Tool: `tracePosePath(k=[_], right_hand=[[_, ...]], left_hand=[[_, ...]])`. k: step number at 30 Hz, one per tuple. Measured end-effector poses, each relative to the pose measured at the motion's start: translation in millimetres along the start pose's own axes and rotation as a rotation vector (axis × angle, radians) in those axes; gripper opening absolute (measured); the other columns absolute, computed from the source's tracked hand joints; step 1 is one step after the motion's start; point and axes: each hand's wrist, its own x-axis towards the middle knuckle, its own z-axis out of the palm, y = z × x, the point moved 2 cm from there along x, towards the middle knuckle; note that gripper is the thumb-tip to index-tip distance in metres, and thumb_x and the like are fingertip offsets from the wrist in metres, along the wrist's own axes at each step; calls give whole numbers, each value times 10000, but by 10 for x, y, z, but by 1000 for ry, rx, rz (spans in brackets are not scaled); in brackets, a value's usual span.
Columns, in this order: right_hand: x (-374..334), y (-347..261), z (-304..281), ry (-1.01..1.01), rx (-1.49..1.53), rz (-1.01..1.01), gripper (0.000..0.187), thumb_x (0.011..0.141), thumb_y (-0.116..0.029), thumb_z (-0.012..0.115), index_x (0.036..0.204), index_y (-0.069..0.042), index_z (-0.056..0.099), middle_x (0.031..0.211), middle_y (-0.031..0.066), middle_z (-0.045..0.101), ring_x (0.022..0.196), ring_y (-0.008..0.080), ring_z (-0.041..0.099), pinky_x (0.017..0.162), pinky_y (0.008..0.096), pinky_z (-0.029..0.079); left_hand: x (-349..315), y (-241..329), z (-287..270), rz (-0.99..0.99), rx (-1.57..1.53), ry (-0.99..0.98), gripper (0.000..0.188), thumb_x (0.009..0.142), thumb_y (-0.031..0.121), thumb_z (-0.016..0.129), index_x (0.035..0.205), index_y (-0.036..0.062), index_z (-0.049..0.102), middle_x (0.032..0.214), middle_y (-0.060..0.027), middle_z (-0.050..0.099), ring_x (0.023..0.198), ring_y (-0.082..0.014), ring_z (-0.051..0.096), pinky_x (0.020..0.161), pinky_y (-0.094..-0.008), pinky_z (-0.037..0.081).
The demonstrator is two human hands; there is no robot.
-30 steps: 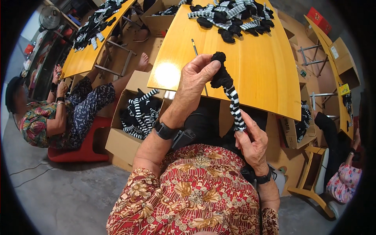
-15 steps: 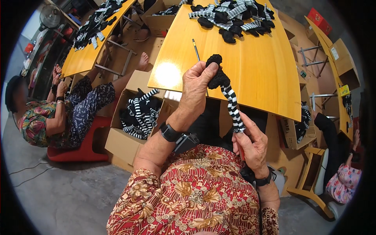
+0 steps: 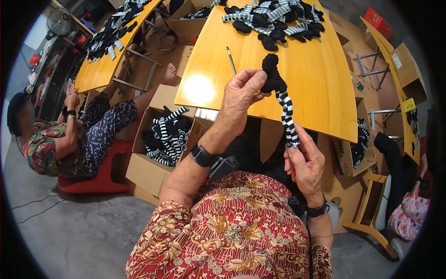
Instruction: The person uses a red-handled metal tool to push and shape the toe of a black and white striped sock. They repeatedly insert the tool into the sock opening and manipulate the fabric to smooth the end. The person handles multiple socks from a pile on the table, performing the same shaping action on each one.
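Between my hands, over the near edge of the yellow table, stretches a small knitted striped tube (image 3: pixel 286 114), black and white, with a lumpy black end (image 3: pixel 270 69). My left hand (image 3: pixel 244 93) is closed on the side of the black end, thumb on top. My right hand (image 3: pixel 306 160) pinches the lower tip of the striped part between thumb and fingers. Whether anything else sits in the right palm is hidden. Farther back on the table lies a pile of black and grey-striped knitted pieces (image 3: pixel 274 21).
The yellow table (image 3: pixel 316 93) has a dark pen-like stick (image 3: pixel 231 60) on it. A cardboard box (image 3: pixel 148 174) of striped knits stands left of my knees, another box (image 3: pixel 346 160) to the right. A person (image 3: pixel 51 139) sits at the left table; another person (image 3: pixel 409 216) is at far right.
Both hands have shifted slightly right with the striped tube. The black end now stands more upright and shows more of its length; my left grip is lower along it.
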Motion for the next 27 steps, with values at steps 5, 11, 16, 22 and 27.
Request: tracePosePath(k=[5, 11, 16, 22, 27], right_hand=[[-21, -4, 31, -30, -14, -26, 450, 925, -77, 502, 1370, -32, 451, 736, 24, 570, 533, 46, 495, 467, 177, 401], [-6, 7, 52, 34, 1, 14, 467, 897, -21, 516, 1360, -41, 469, 731, 5, 546, 548, 51, 481, 501, 191, 415], [6, -11, -38, -36, -84, -30, 468, 865, -1, 545, 1331, -30, 502, 790, 29, 577, 573, 64, 508, 527, 208, 434], [7, -15, -5, -103, -248, -167, 482, 805, 30, 590, 1283, -3, 535, 1006, 128, 661, 770, 129, 619, 708, 245, 492], [31, -49, -71, -182, -367, -241, 486, 778, 54, 594, 1258, -18, 566, 843, 101, 626, 656, 123, 574, 608, 249, 468]], left_hand=[[-15, 30, -42, 0, 90, -111, 117, 896, 178, 656, 965, 89, 625, 804, 50, 615, 711, -48, 568, 734, -238, 501], [-16, 21, -96, 62, 240, -237, 125, 876, 143, 678, 965, 74, 623, 820, 31, 626, 762, -60, 597, 704, -218, 488], [-1, 174, -70, 3, 165, -103, 269, 895, 273, 660, 1007, 30, 638, 855, 22, 633, 729, -46, 569, 657, -193, 464], [139, 246, -161, 78, 280, -130, 244, 879, 257, 670, 964, 29, 670, 796, 27, 637, 700, -36, 553, 632, -198, 445], [209, 323, -219, 107, 404, -178, 195, 821, 205, 725, 848, 16, 686, 717, 35, 602, 658, -36, 538, 607, -192, 428]])
